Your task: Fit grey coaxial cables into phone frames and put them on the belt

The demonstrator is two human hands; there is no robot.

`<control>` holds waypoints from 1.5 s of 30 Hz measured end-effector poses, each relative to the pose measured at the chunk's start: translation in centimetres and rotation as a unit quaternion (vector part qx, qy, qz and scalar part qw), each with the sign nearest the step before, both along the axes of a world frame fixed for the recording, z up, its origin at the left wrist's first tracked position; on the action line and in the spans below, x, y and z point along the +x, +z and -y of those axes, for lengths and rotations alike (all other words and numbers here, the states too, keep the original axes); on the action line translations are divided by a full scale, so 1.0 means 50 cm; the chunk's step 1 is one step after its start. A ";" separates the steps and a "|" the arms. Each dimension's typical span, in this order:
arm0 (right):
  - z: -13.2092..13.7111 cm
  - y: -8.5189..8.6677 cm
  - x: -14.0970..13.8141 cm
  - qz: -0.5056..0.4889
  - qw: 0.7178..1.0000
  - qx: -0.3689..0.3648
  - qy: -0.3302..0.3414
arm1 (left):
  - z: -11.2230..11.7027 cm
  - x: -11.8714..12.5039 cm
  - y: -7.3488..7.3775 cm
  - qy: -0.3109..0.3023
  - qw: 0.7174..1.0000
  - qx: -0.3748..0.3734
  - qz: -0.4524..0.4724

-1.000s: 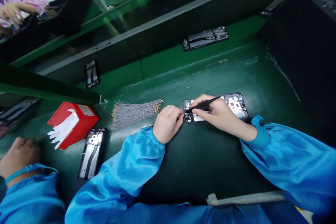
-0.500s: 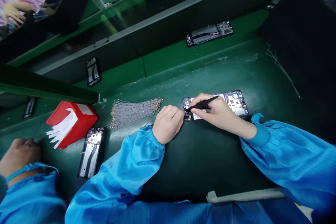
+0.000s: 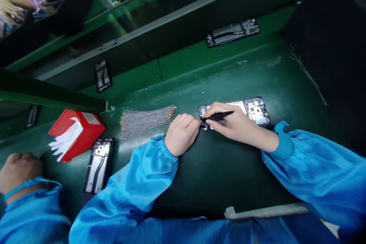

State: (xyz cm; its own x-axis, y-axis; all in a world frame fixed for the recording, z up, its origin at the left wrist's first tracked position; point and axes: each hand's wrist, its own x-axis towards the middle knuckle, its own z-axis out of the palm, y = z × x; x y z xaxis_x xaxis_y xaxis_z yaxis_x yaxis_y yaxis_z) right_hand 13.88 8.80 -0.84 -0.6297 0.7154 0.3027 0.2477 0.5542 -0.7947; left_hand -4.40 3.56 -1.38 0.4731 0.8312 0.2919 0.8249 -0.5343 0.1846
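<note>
An opened phone frame (image 3: 253, 108) with its circuit boards showing lies flat on the green mat (image 3: 217, 167). My right hand (image 3: 233, 124) rests across it and pinches black tweezers (image 3: 219, 116), their tip pointing at the frame's left end. My left hand (image 3: 181, 133) is curled into a loose fist, its knuckles against that same left end. What the left fingers hold, if anything, is hidden. Both my arms wear blue sleeves.
A fan of thin grey wires (image 3: 145, 119) lies left of my hands. A red box (image 3: 76, 133) and another phone frame (image 3: 98, 166) sit further left. A co-worker's hand (image 3: 18, 169) is at the left edge. More frames (image 3: 233, 32) (image 3: 102, 75) lie on the belt behind.
The tweezers have tilted lower and flatter over the frame's left end. My left hand stays put. The view has shifted slightly.
</note>
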 end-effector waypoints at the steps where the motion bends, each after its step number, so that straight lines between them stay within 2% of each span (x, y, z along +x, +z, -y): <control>1: 0.000 0.001 -0.001 0.008 1.000 0.017 0.012 | -0.001 -0.001 0.001 0.001 1.000 -0.005 0.005; 5: -0.002 0.009 -0.006 0.053 0.995 0.074 0.046 | -0.005 -0.004 0.003 -0.003 0.999 -0.037 0.036; 10: 0.002 0.017 -0.019 0.101 0.984 0.133 0.057 | -0.009 -0.010 0.007 -0.014 0.997 -0.055 0.060; 12: 0.002 0.016 -0.022 0.101 0.984 0.133 0.065 | -0.010 -0.013 0.010 -0.019 0.996 -0.060 0.062; 14: 0.000 0.015 -0.018 0.069 0.991 0.096 0.059 | -0.010 -0.020 0.012 -0.029 0.994 -0.081 0.063; 16: -0.004 0.017 0.000 0.020 0.999 0.044 0.012 | -0.011 -0.028 0.013 -0.041 0.992 -0.106 0.062; 19: -0.011 0.022 0.059 -0.004 0.992 0.021 -0.126 | -0.010 -0.037 0.012 -0.060 0.991 -0.103 0.055; 20: -0.012 0.023 0.085 0.008 0.983 0.033 -0.180 | -0.009 -0.037 0.012 -0.070 0.992 -0.092 0.045; 22: -0.014 0.021 0.137 0.052 0.949 0.090 -0.299 | -0.006 -0.033 0.014 -0.101 0.993 -0.059 0.009; 23: -0.013 0.018 0.159 0.081 0.932 0.109 -0.337 | -0.004 -0.028 0.016 -0.119 0.992 -0.039 -0.014; 24: -0.011 0.015 0.176 0.115 0.925 0.106 -0.345 | -0.002 -0.021 0.018 -0.138 0.990 -0.018 -0.037; 26: -0.004 0.008 0.193 0.149 0.928 0.086 -0.330 | 0.003 -0.007 0.023 -0.167 0.983 0.018 -0.072; 29: 0.012 0.004 0.181 0.137 0.951 0.057 -0.271 | 0.009 0.012 0.029 -0.184 0.978 0.036 -0.093; 33: 0.030 0.009 0.150 0.055 0.987 -0.009 -0.148 | 0.012 0.032 0.028 -0.173 0.981 0.006 -0.091; 36: 0.041 0.011 0.144 -0.010 0.995 -0.049 -0.083 | 0.011 0.050 0.025 -0.173 0.982 -0.037 -0.067; 39: 0.050 0.010 0.145 -0.023 0.994 -0.076 -0.069 | 0.007 0.069 0.021 -0.149 0.986 -0.061 -0.044; 42: 0.057 0.009 0.141 -0.015 0.993 -0.091 -0.068 | 0.002 0.080 0.013 -0.111 0.992 -0.046 -0.045; 45: 0.062 0.009 0.133 0.006 0.991 -0.107 -0.084 | 0.000 0.083 0.007 -0.102 0.994 -0.031 -0.041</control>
